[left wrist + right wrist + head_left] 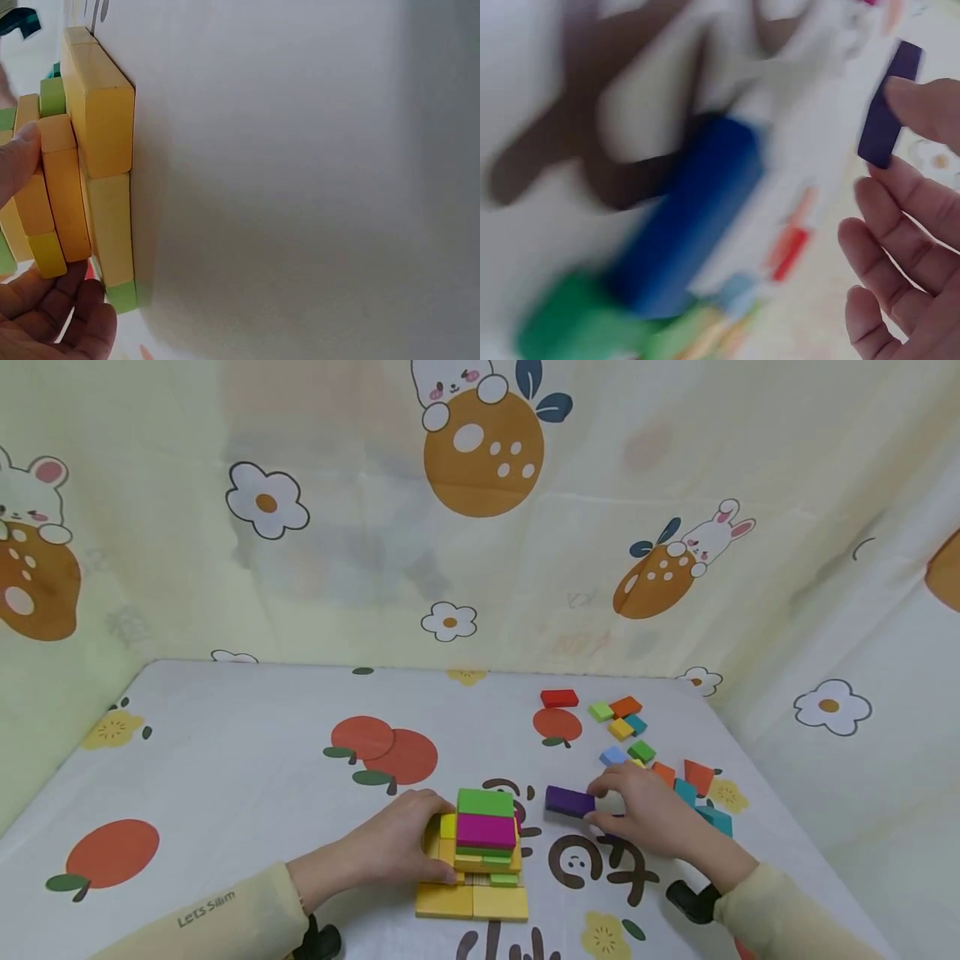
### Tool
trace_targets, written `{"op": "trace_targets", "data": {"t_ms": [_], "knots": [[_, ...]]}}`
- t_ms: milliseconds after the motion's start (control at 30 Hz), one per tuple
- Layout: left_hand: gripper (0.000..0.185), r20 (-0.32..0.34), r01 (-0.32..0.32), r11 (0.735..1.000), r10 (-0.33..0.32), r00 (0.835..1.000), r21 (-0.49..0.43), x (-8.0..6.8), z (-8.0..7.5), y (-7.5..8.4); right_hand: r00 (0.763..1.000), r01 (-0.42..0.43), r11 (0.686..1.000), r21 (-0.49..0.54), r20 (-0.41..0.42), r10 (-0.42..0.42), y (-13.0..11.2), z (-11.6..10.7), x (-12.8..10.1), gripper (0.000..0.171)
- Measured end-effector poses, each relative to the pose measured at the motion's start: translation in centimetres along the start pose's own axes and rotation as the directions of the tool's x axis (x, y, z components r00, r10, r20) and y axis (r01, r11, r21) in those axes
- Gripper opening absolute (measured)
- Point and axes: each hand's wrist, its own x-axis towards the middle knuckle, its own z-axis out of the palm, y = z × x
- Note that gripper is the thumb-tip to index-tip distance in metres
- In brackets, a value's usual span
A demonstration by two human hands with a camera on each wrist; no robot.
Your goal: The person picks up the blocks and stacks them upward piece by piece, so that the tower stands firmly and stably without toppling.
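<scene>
A layered stack of wooden blocks stands on the cloth, with yellow blocks (472,903) at its base and a magenta block (486,831) and a green block (486,802) near the top. My left hand (401,839) grips the stack's left side; in the left wrist view the thumb and fingers close round its orange-yellow blocks (66,195). To the right of the stack, my right hand (648,810) pinches a purple block (567,802) by one end, between thumb and forefinger. In the right wrist view a blurred blue block (690,217) lies below that hand.
Loose blocks lie beyond and beside my right hand, among them a red block (559,698), an orange block (626,707), a green block (642,751) and a teal block (715,819). A patterned curtain (337,577) rises behind the table.
</scene>
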Motion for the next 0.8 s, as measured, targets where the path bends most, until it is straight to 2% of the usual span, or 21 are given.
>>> {"op": "trace_targets", "data": {"t_ms": [133, 233, 333, 533, 800], "knots": [[0.071, -0.009, 0.000, 1.000, 0.000, 1.000, 0.000, -0.1, -0.1, -0.2, 0.994, 0.082, 0.995, 0.065, -0.083, -0.076, -3.1, -1.7, 0.9, 0.024], [0.071, -0.009, -0.001, 1.000, 0.001, 1.000, 0.004, 0.0, -0.2, -0.3, 0.984, 0.161, 0.981, 0.111, -0.097, -0.150, -5.7, -2.8, 1.6, 0.022], [0.070, -0.002, -0.016, 1.000, 0.016, 1.000, 0.011, 0.4, -0.2, -0.3, 0.969, 0.236, 0.966, 0.106, -0.096, -0.226, -7.4, -3.2, 2.0, 0.021], [0.068, 0.010, -0.022, 1.000, 0.022, 1.000, 0.020, 0.8, -0.1, -0.2, 0.955, 0.289, 0.957, 0.023, -0.075, -0.286, -8.6, -2.9, 2.6, 0.023], [0.068, 0.004, -0.009, 1.000, 0.009, 1.000, 0.020, 0.5, -0.2, -0.3, 0.947, 0.314, 0.949, 0.017, -0.070, -0.312, -8.9, -2.3, 3.0, 0.023]]}}
